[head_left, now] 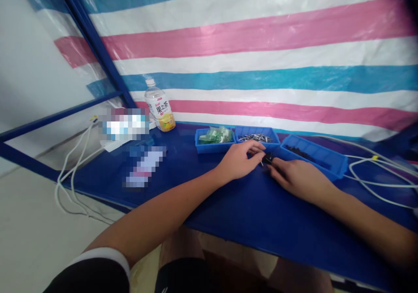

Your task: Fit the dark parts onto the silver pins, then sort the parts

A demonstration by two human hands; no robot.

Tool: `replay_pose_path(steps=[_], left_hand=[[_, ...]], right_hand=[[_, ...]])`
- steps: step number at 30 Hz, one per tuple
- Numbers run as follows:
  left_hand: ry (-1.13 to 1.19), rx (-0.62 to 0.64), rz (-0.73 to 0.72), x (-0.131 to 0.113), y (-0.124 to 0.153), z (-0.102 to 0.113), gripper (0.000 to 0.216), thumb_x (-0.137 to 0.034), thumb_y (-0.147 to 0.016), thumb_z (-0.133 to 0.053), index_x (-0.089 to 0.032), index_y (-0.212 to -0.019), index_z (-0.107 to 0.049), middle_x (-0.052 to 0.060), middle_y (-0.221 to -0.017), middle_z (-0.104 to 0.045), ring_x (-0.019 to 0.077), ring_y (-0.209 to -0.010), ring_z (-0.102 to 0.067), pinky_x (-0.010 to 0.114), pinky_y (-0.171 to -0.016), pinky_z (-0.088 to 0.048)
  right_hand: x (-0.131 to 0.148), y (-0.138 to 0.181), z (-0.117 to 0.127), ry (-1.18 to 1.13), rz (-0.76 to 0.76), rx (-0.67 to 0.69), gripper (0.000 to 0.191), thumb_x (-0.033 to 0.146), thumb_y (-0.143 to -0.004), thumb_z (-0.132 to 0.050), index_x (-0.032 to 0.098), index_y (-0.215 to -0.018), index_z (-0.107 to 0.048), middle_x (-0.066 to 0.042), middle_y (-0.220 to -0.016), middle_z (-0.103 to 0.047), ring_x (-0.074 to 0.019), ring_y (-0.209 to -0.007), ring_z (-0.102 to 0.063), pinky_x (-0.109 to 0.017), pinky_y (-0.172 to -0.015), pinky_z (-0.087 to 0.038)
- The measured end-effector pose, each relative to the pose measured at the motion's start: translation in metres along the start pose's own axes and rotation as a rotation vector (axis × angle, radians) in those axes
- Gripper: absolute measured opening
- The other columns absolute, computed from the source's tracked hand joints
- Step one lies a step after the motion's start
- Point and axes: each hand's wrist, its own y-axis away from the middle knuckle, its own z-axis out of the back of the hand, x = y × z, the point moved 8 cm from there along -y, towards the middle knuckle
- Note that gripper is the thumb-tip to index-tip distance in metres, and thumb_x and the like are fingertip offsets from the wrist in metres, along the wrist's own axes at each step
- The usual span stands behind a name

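Observation:
Both my hands meet on the blue table, just in front of three blue trays. My left hand is curled, its fingertips pinching a small thin metal part beside the middle tray of metal pins. My right hand lies low on the table with its fingers closed on a small black part. The two parts touch between the fingertips. The left tray holds green pieces, the right tray holds small black pieces.
A bottle of yellow tea stands at the back left by a power strip. White cables hang off the left edge, and more cables lie at the right. A striped tarp forms the back wall.

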Motion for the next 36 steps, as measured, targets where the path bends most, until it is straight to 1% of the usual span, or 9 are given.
replay_pose_path(steps=[3,6,11,18,22,26,30,33,36], left_hand=[[-0.169,0.131,-0.071,-0.007,0.005,-0.012,0.036,-0.016,-0.091,-0.069,-0.018,-0.127,-0.07,0.006,-0.115,-0.082,0.0198,-0.098,-0.075,0.035,-0.094,-0.058],[-0.302,0.205,-0.114,-0.008,0.009,-0.021,0.045,-0.019,-0.09,-0.073,-0.018,-0.135,-0.067,0.005,-0.117,-0.083,0.023,-0.105,-0.075,0.038,-0.099,-0.056],[-0.364,0.234,-0.107,0.001,0.007,-0.026,0.044,-0.018,-0.093,-0.072,-0.02,-0.137,-0.066,0.002,-0.116,-0.084,0.0235,-0.112,-0.076,0.036,-0.098,-0.055],[-0.416,0.233,-0.101,0.01,0.002,-0.023,0.035,-0.023,-0.096,-0.073,-0.023,-0.131,-0.071,0.0,-0.109,-0.086,0.0233,-0.114,-0.075,0.037,-0.102,-0.053],[-0.456,0.218,-0.103,0.012,0.002,-0.022,0.033,-0.021,-0.097,-0.07,-0.023,-0.13,-0.072,0.0,-0.107,-0.086,0.022,-0.109,-0.076,0.036,-0.1,-0.055],[-0.501,0.184,-0.11,0.011,0.003,-0.02,0.035,-0.022,-0.096,-0.07,-0.024,-0.131,-0.072,0.0,-0.107,-0.085,0.0232,-0.109,-0.075,0.037,-0.097,-0.057],[-0.503,0.152,-0.131,0.005,0.005,-0.018,0.034,-0.021,-0.094,-0.068,-0.024,-0.128,-0.073,0.001,-0.108,-0.085,0.0239,-0.107,-0.074,0.038,-0.097,-0.058],[-0.474,0.062,-0.151,-0.001,0.004,-0.011,0.028,-0.018,-0.094,-0.066,-0.023,-0.119,-0.076,0.001,-0.109,-0.084,0.023,-0.103,-0.074,0.039,-0.096,-0.058],[-0.411,-0.013,-0.17,-0.007,0.003,-0.004,0.024,-0.017,-0.095,-0.064,-0.021,-0.116,-0.076,0.003,-0.11,-0.083,0.0215,-0.1,-0.074,0.039,-0.096,-0.059]], right_hand=[[0.0,-0.001,-0.002,0.011,-0.002,0.011,0.037,0.046,-0.11,-0.039,0.022,-0.096,-0.063,-0.008,-0.076,-0.075,-0.0253,-0.063,-0.069,-0.036,-0.059,-0.028],[-0.002,0.0,-0.003,-0.005,-0.019,0.015,0.031,0.045,-0.109,-0.043,0.023,-0.094,-0.06,-0.008,-0.077,-0.075,-0.0258,-0.065,-0.07,-0.036,-0.059,-0.028],[-0.003,0.001,-0.002,-0.065,-0.01,-0.013,0.025,0.044,-0.108,-0.047,0.024,-0.097,-0.056,-0.005,-0.08,-0.075,-0.0249,-0.066,-0.07,-0.035,-0.058,-0.033],[0.004,0.004,0.008,-0.242,0.181,-0.079,0.02,0.035,-0.109,-0.05,0.023,-0.102,-0.064,-0.007,-0.096,-0.074,-0.024,-0.082,-0.073,-0.036,-0.073,-0.051],[0.012,0.004,0.018,-0.317,0.284,-0.125,0.023,0.031,-0.11,-0.051,0.024,-0.116,-0.072,-0.009,-0.106,-0.071,-0.024,-0.093,-0.073,-0.039,-0.083,-0.058],[0.015,0.005,0.022,-0.316,0.328,-0.192,0.027,0.026,-0.11,-0.051,0.026,-0.118,-0.076,-0.01,-0.109,-0.07,-0.025,-0.097,-0.073,-0.04,-0.086,-0.06],[0.015,0.005,0.02,-0.256,0.343,-0.197,0.03,0.02,-0.107,-0.052,0.026,-0.127,-0.073,-0.01,-0.113,-0.073,-0.027,-0.101,-0.074,-0.043,-0.089,-0.061],[0.014,0.005,0.022,-0.217,0.327,-0.213,0.033,0.02,-0.106,-0.053,0.024,-0.134,-0.068,-0.011,-0.111,-0.074,-0.0284,-0.099,-0.075,-0.043,-0.085,-0.062],[0.014,0.005,0.029,-0.249,0.305,-0.246,0.033,0.021,-0.105,-0.054,0.024,-0.135,-0.066,-0.011,-0.109,-0.073,-0.0278,-0.096,-0.074,-0.043,-0.083,-0.061]])
